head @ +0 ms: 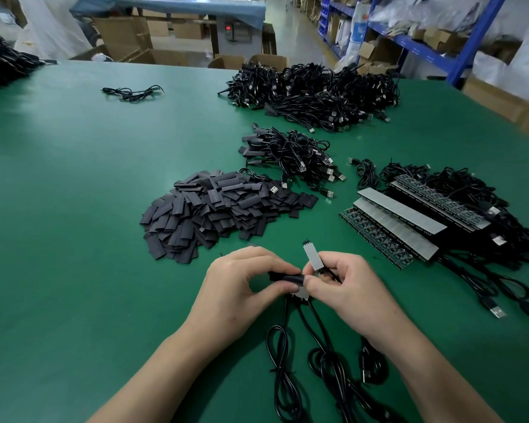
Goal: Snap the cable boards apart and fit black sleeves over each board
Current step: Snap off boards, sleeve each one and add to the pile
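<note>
On a green worktop (74,178), the left hand (245,282) pinches a black sleeve (287,277) between thumb and fingers. The right hand (348,288) grips a small grey board (311,258) that stands nearly upright, with cables (318,361) trailing toward six o'clock; whether the sleeve already covers another board is hard to tell. From the hands, a heap of loose sleeves (214,209) lies at eleven o'clock, strips of joined boards (403,221) at two and cable heaps (312,90) at twelve, with cardboard boxes (119,35) and blue shelving (434,53) beyond the far edge.
</note>
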Tool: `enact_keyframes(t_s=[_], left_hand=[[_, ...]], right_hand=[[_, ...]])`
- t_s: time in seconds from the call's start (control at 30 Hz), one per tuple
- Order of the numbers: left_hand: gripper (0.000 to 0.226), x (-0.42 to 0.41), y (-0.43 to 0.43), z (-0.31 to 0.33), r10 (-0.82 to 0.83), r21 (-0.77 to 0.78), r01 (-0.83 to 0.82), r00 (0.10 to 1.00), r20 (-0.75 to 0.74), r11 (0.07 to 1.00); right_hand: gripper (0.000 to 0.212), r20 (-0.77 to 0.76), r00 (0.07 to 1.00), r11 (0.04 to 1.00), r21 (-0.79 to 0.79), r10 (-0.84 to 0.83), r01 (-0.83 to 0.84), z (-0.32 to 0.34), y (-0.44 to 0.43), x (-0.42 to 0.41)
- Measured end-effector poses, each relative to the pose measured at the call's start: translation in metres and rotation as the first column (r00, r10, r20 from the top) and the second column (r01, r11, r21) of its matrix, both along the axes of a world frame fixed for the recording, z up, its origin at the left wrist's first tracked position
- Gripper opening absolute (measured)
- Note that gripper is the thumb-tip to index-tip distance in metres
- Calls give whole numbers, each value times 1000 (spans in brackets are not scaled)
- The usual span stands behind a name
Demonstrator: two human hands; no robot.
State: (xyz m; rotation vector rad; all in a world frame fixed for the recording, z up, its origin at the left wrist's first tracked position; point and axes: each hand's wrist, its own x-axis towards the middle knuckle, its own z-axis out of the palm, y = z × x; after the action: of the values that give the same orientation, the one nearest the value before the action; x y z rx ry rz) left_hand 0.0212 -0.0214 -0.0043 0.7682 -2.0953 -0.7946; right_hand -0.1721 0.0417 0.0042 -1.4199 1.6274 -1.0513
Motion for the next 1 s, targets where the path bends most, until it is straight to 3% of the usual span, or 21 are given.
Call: enact_keyframes(t_s=[0.3, 0.43, 0.5, 0.8, 1.0], left_hand=[[15, 0, -2, -1, 56, 5, -56, 998, -16, 998], [17, 4, -6, -1, 151, 178, -129, 982, -115, 976], [17, 5, -8, -1, 181, 242, -144, 974, -138, 959], [15, 6, -8, 1, 173, 205, -148, 979, -109, 968], [14, 6, -9, 0, 154, 105, -144, 983, -96, 984]], right_hand=[[32, 3, 999, 999, -12, 40, -40, -1, 0, -2], [22, 242, 968, 997, 29, 65, -74, -1, -3, -8], [21, 277, 957, 994, 44, 84, -100, -1, -4, -9], [34, -54, 989, 988, -59, 138, -141, 3, 1, -6], [26, -143, 980, 986, -72, 137, -148, 6, 4, -4]])
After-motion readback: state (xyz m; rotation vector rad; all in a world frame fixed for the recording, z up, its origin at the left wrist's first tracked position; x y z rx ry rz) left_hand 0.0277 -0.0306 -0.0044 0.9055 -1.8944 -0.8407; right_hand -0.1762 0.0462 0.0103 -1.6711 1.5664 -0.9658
